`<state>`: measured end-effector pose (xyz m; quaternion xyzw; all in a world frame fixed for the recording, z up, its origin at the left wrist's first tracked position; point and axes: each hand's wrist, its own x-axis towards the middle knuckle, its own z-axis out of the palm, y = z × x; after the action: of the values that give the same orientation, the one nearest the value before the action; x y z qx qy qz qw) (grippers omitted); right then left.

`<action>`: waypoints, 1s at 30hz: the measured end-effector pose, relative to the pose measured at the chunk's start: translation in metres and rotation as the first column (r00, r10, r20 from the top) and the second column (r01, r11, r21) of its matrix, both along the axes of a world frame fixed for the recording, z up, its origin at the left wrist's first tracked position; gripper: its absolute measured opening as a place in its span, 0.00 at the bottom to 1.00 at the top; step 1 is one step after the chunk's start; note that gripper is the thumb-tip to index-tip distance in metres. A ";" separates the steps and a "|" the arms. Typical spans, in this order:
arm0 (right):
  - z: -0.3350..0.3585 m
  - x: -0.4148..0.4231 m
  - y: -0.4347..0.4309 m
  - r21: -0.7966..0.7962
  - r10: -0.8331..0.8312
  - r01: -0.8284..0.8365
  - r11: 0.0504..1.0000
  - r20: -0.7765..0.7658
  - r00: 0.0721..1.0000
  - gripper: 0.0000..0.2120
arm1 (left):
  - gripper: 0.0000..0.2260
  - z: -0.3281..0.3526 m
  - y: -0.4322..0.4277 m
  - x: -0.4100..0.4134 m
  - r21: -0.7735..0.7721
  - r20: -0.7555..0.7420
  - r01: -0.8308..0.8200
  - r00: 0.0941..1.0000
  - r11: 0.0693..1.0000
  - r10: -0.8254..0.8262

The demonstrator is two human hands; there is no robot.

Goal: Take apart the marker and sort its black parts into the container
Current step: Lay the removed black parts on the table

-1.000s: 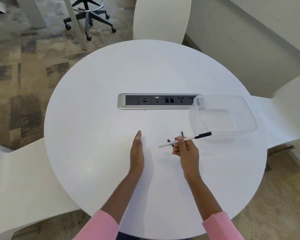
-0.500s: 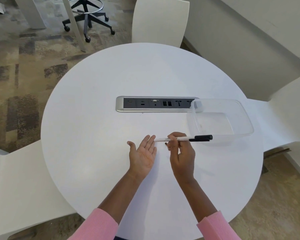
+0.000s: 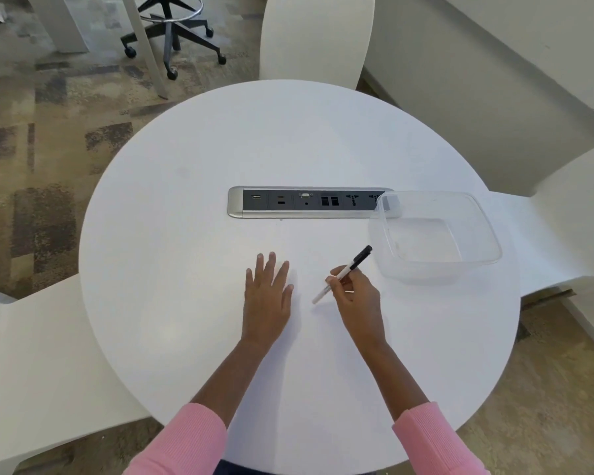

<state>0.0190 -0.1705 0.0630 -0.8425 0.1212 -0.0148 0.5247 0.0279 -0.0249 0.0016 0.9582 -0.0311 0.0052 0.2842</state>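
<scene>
A slim white marker (image 3: 344, 271) with a black cap (image 3: 361, 257) is gripped in my right hand (image 3: 355, 298), tilted so the capped end points up and right toward the container. The clear plastic container (image 3: 436, 234) stands at the right of the round white table (image 3: 186, 269), a short way beyond the cap, and nothing shows inside it. My left hand (image 3: 268, 293) lies flat, palm down, fingers spread, on the table just left of the marker and holds nothing. Whether small black parts lie under my right hand is hidden.
A grey power and socket strip (image 3: 306, 202) is set into the table's middle, its right end under the container's corner. White chairs stand at the far side (image 3: 316, 36), left (image 3: 31, 354) and right (image 3: 570, 214). A wheeled stool base (image 3: 172, 39) stands on the carpet beyond.
My left hand turned from palm up to flat, palm down, on the table. My right hand swung the marker from level to tilted, cap up and right. The camera view shifted slightly.
</scene>
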 end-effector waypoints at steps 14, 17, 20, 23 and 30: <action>-0.010 -0.012 -0.003 -0.291 0.172 -0.143 0.946 0.077 0.982 0.07 | 0.23 -0.022 0.006 -0.011 0.195 -0.038 0.034 0.999 0.980 -0.027; -0.002 -0.016 -0.003 -0.211 0.088 -0.031 0.977 0.267 0.960 0.04 | 0.22 -0.022 0.006 -0.011 0.187 -0.033 0.027 0.999 0.982 -0.021; -0.002 -0.020 -0.002 -0.173 0.030 0.040 0.984 0.383 0.923 0.06 | 0.22 -0.023 0.006 -0.012 0.184 -0.020 0.021 1.000 0.983 -0.018; -0.013 -0.020 -0.002 -0.249 0.124 -0.095 0.964 0.104 0.987 0.08 | 0.22 -0.024 0.006 -0.012 0.180 -0.018 0.019 1.000 0.983 -0.016; -0.009 -0.021 -0.004 -0.181 0.035 0.002 0.984 0.202 0.979 0.06 | 0.22 -0.023 0.006 -0.011 0.179 -0.004 0.013 1.000 0.984 -0.013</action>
<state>-0.0015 -0.1743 0.0541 -0.8814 0.0579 -0.1080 0.4561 0.0164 -0.0192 -0.0216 0.9797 -0.0373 -0.0006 0.1968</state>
